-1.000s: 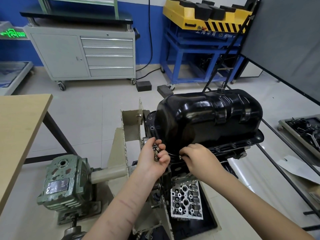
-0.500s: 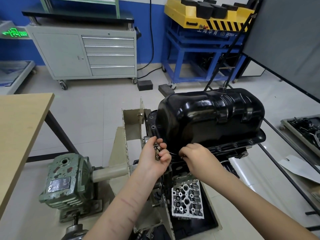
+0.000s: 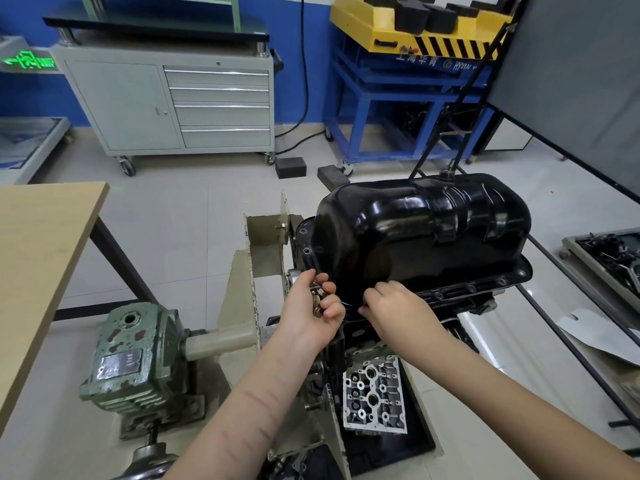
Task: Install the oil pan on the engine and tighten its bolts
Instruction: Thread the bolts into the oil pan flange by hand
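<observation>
Nearest the camera, two bare forearms reach forward over the engine stand. Below them a pale cylinder head lies face up in a black tray at the foot of the stand. To the left sits a green gearbox, its shaft running into the stand's beige plate.

The left hand is curled around a cluster of bolts, fingers and thumb closed over them, just beside the near left corner of the pan's flange. The right hand has its fingers bent down at the near edge of the flange; the fingertips are hidden behind the knuckles, so whether they pinch a bolt cannot be told.

The oil pan, glossy black, sits upside down on top of the engine, its flange resting along the block. Open bolt holes show along the left and right runs of the flange.

A wooden table stands at the left. At the right edge a grey tray of dark parts rests on the floor.

Farther back, two dark blocks lie on the tiles. Behind them stand a grey drawer cabinet on castors and a blue frame carrying a yellow unit, against a blue wall.
</observation>
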